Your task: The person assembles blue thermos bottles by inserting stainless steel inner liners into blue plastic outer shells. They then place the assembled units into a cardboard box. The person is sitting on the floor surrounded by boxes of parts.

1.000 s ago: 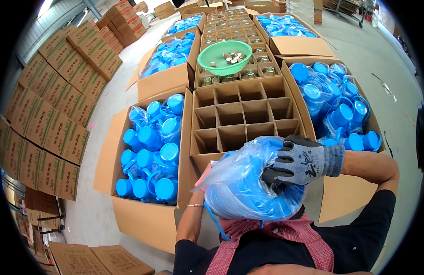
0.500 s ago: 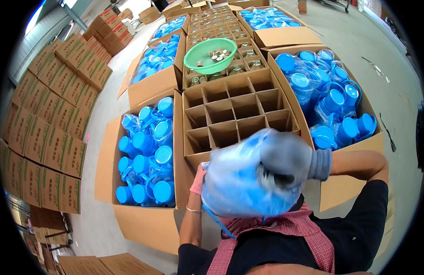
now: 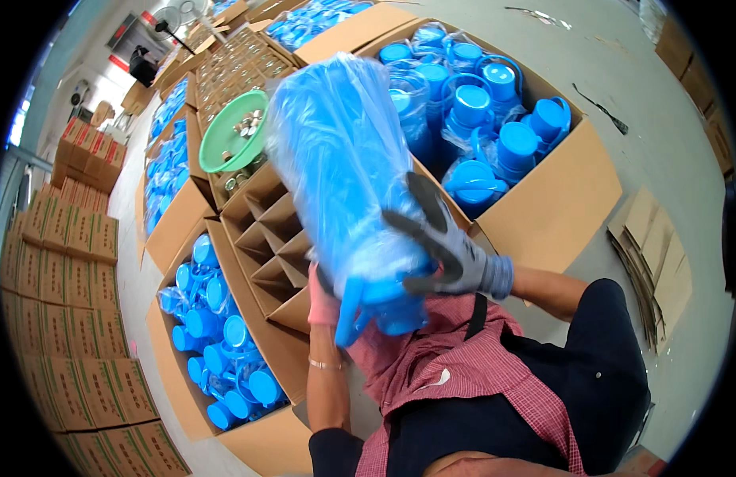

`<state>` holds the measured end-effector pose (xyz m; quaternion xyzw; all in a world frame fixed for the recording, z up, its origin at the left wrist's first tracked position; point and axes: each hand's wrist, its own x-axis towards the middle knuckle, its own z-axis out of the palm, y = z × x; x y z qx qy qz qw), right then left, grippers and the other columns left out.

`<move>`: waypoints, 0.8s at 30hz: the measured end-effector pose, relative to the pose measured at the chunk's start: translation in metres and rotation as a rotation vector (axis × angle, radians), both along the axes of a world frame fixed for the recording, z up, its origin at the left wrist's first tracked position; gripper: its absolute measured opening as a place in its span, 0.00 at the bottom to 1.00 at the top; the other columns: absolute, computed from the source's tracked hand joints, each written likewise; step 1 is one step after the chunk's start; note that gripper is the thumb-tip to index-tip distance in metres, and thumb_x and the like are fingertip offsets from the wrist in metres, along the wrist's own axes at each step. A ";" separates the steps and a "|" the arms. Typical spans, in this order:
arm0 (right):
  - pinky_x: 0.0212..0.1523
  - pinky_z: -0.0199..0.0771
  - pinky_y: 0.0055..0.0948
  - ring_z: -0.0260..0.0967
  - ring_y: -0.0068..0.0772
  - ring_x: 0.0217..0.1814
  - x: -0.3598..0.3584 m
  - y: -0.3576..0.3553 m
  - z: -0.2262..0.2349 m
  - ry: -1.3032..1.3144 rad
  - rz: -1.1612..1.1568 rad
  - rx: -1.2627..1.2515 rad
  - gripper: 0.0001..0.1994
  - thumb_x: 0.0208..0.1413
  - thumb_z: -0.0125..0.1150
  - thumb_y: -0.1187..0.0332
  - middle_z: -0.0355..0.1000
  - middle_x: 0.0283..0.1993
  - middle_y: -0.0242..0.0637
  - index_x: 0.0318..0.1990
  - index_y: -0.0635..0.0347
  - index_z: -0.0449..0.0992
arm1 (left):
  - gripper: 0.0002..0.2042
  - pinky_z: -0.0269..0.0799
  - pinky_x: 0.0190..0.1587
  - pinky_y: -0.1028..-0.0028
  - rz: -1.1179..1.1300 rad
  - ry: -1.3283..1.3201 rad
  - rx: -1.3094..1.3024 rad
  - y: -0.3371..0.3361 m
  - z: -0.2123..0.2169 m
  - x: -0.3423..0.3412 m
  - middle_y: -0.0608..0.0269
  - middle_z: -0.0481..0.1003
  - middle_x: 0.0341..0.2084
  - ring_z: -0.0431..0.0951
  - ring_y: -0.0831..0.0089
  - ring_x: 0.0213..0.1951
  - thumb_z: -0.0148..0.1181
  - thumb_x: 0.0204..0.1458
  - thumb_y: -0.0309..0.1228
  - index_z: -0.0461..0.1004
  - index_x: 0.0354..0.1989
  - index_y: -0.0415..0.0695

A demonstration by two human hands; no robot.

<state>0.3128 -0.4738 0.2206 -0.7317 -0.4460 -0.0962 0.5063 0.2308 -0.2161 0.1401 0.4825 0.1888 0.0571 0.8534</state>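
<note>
A large blue thermos flask [image 3: 336, 151] in a clear plastic bag is held in front of me, tilted, its lid and loop handle toward my body. My left hand [image 3: 323, 298], in a pink glove with dark fingers, grips it from beneath; the flask hides most of those fingers. Beside the lid end, my right hand [image 3: 455, 246] in a grey glove has its fingers spread apart, close to or touching the plastic. Behind the flask stands a carton with cardboard dividers [image 3: 265, 266], whose near cells look bare.
Open cartons of bagged blue flasks stand at left [image 3: 225, 342] and right [image 3: 471, 103]. A green basin [image 3: 217, 147] with small caps rests on the divided cartons farther back. Stacked sealed cartons [image 3: 82, 318] line the left. Flattened cardboard [image 3: 650, 262] lies on the right floor.
The flask has been raised and swung so its lid end points toward me. My right hand has come off its side and spread its fingers. My view has turned right.
</note>
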 end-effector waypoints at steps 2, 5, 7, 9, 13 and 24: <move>0.69 0.40 0.55 0.37 0.61 0.72 -0.006 -0.016 0.020 -0.218 -0.108 -0.266 0.38 0.49 0.62 0.49 0.43 0.71 0.52 0.66 0.50 0.58 | 0.15 0.73 0.47 0.70 -0.132 -0.037 -0.024 -0.014 -0.003 0.037 0.55 0.72 0.45 0.73 0.69 0.47 0.49 0.60 0.31 0.66 0.51 0.36; 0.68 0.44 0.53 0.40 0.62 0.72 0.014 -0.058 0.043 -0.118 -0.103 -0.251 0.40 0.45 0.66 0.50 0.45 0.70 0.54 0.66 0.52 0.59 | 0.13 0.75 0.44 0.71 -0.237 -0.136 -0.127 -0.065 0.005 0.085 0.56 0.73 0.40 0.75 0.70 0.41 0.48 0.60 0.30 0.69 0.47 0.34; 0.64 0.54 0.48 0.49 0.60 0.68 0.024 -0.083 0.045 -0.008 -0.333 -0.180 0.41 0.43 0.69 0.55 0.49 0.67 0.56 0.66 0.55 0.58 | 0.15 0.73 0.47 0.70 -0.273 -0.155 -0.318 -0.105 0.010 0.112 0.58 0.72 0.43 0.74 0.69 0.44 0.46 0.61 0.34 0.67 0.50 0.37; 0.59 0.62 0.44 0.57 0.58 0.62 0.035 -0.098 0.062 -0.041 -0.403 -0.171 0.43 0.40 0.72 0.59 0.55 0.63 0.55 0.65 0.57 0.57 | 0.17 0.71 0.50 0.69 -0.298 -0.185 -0.466 -0.141 0.012 0.134 0.59 0.71 0.47 0.72 0.68 0.48 0.44 0.61 0.37 0.66 0.53 0.40; 0.49 0.69 0.44 0.64 0.52 0.54 0.109 -0.099 0.063 -0.120 -0.566 -0.261 0.36 0.40 0.70 0.53 0.65 0.53 0.49 0.58 0.56 0.67 | 0.21 0.69 0.54 0.66 -0.379 -0.419 -0.069 -0.211 0.005 0.179 0.58 0.69 0.52 0.70 0.65 0.53 0.41 0.62 0.44 0.63 0.58 0.44; 0.58 0.64 0.49 0.62 0.50 0.56 0.311 -0.049 0.084 -0.292 0.075 -0.813 0.32 0.43 0.67 0.51 0.61 0.56 0.44 0.57 0.46 0.66 | 0.39 0.56 0.61 0.44 -0.351 -0.180 -0.903 -0.202 0.013 0.201 0.46 0.60 0.60 0.60 0.48 0.62 0.48 0.54 0.58 0.50 0.65 0.40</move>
